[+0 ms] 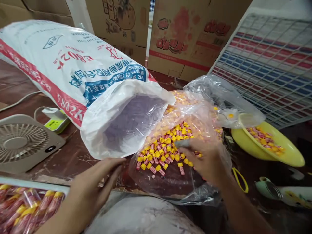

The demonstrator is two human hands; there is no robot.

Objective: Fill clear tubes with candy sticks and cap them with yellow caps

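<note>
My left hand [104, 178] is at the table's front edge, just below the mouth of a white woven sack [126, 87]. Its fingers stretch to the right, with nothing visible in them. My right hand [207, 157] reaches over a heap of small red-and-white patterned tubes with yellow caps [168, 146]. Its fingers are extended and slightly blurred, and a grey-blue covering shows on one fingertip. The heap spills from a clear plastic bag [192, 117] that lies open on the table. Inside the sack's wide mouth, a few clear tube shapes [156, 110] show.
A fan [24, 143] and a power strip [57, 122] stand at left. Packed yellow-capped tubes fill a tray [26, 208] at lower left. A yellow bowl [258, 146], a yellow loop [240, 180] and a pale green bottle [270, 188] are at right. Cartons [180, 35] and a wire rack [270, 65] stand behind.
</note>
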